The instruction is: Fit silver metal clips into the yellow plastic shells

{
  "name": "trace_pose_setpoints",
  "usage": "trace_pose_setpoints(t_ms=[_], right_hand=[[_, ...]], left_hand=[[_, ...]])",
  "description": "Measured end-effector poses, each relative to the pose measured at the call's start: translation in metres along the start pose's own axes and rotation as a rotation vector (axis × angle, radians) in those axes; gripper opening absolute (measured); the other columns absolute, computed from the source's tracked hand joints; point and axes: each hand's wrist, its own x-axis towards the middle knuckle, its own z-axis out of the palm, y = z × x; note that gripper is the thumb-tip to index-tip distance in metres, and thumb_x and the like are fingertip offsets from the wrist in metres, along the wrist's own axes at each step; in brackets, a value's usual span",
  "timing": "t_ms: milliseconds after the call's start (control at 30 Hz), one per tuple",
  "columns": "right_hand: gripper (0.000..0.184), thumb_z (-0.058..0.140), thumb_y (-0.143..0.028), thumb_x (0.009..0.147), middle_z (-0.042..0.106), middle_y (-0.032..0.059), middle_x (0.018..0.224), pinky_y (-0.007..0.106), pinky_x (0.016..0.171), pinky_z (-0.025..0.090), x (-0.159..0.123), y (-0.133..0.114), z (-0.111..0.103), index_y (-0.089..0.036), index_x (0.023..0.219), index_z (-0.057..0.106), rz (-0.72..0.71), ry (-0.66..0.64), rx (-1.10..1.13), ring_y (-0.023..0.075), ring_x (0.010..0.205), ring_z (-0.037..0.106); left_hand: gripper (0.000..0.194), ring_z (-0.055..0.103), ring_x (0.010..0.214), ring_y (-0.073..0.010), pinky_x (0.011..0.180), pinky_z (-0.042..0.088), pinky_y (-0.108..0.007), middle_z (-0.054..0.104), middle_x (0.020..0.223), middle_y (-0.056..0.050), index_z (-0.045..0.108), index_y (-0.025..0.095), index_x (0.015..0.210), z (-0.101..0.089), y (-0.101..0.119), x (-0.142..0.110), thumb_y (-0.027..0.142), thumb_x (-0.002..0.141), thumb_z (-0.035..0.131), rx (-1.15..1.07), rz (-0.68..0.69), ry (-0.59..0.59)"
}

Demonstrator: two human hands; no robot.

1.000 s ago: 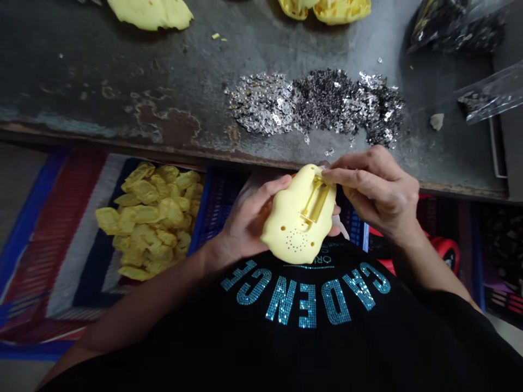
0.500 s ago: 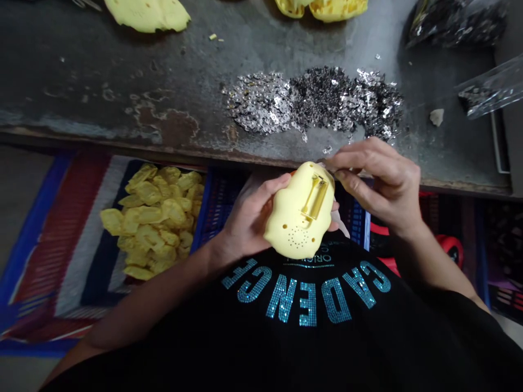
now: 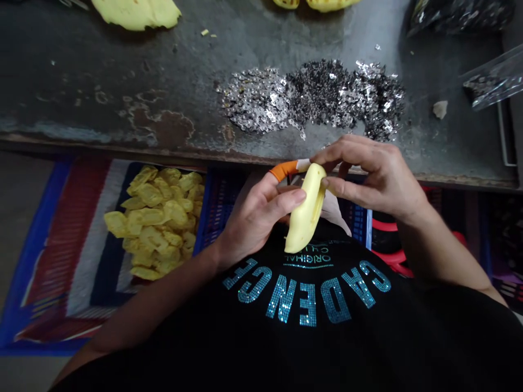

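I hold a pale yellow plastic shell (image 3: 305, 209) edge-on in front of my chest, just below the workbench edge. My left hand (image 3: 255, 215) grips it from the left, thumb on its side, with an orange cover on one fingertip (image 3: 281, 170). My right hand (image 3: 370, 174) pinches the shell's top end from the right, fingers curled. A heap of small shiny metal parts (image 3: 314, 100) lies on the bench just beyond my hands.
The worn dark workbench (image 3: 122, 92) holds more yellow shells at the far edge (image 3: 137, 13), and plastic bags of dark parts (image 3: 490, 81) at the right. Below left, a blue crate of yellow plastic pieces (image 3: 157, 218) rests on a striped mat. Red objects (image 3: 388, 239) sit below right.
The yellow shell has turned from facing me, with its slot and holes showing, to edge-on. Both hands stayed on it, and my right fingers shifted over its top end.
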Motion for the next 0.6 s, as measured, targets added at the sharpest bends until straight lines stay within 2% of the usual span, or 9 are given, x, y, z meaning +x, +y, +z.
trace_pose_setpoints(t_ms=[167,233,333,433,500,600], right_hand=[[0.025,0.072,-0.03,0.11,0.08,0.0057,0.112,0.032,0.083,0.065,-0.002,0.005,0.012,-0.02,0.133,0.075,-0.067,0.024,-0.171,0.0193,0.096,0.077],[0.026,0.07,-0.029,0.111,0.081,0.0061,0.114,0.033,0.083,0.067,-0.005,0.011,0.022,-0.021,0.135,0.073,-0.117,0.092,-0.215,0.0195,0.095,0.078],[0.027,0.073,-0.026,0.108,0.084,0.0081,0.118,0.036,0.087,0.07,-0.014,0.022,0.038,-0.021,0.135,0.073,-0.179,0.273,-0.22,0.0215,0.1,0.081],[0.029,0.076,-0.024,0.104,0.085,0.0072,0.119,0.039,0.088,0.072,-0.023,0.031,0.05,-0.024,0.133,0.075,-0.139,0.434,-0.162,0.0233,0.099,0.083],[0.032,0.074,-0.024,0.105,0.086,0.0058,0.12,0.042,0.087,0.073,-0.027,0.033,0.055,-0.031,0.136,0.075,-0.095,0.472,-0.14,0.0248,0.098,0.083],[0.032,0.071,-0.034,0.109,0.088,0.0038,0.122,0.046,0.087,0.075,-0.029,0.034,0.058,-0.039,0.141,0.072,-0.077,0.483,-0.175,0.028,0.101,0.086]], left_hand=[[0.06,0.086,0.095,-0.0222,0.076,0.068,-0.027,0.088,0.118,-0.004,0.067,0.029,0.154,-0.008,-0.001,0.004,0.045,0.101,0.09,0.12,0.052,-0.04],[0.061,0.087,0.101,-0.0229,0.082,0.069,-0.027,0.088,0.123,-0.005,0.067,0.029,0.155,-0.008,0.0,0.003,0.045,0.101,0.091,0.171,0.081,-0.028],[0.065,0.087,0.113,-0.0266,0.088,0.071,-0.03,0.087,0.134,-0.009,0.07,0.027,0.158,-0.006,0.006,-0.004,0.051,0.101,0.091,0.314,0.122,-0.021],[0.074,0.085,0.121,-0.0326,0.095,0.072,-0.037,0.087,0.138,-0.01,0.078,0.026,0.154,-0.003,0.014,-0.009,0.056,0.09,0.099,0.609,0.224,-0.049],[0.079,0.084,0.123,-0.0354,0.098,0.072,-0.042,0.087,0.138,-0.011,0.081,0.026,0.15,-0.002,0.016,-0.009,0.056,0.082,0.105,0.791,0.322,-0.035],[0.076,0.084,0.12,-0.0344,0.099,0.073,-0.044,0.085,0.141,-0.012,0.081,0.025,0.152,-0.002,0.013,-0.007,0.052,0.085,0.102,0.867,0.406,-0.001]])
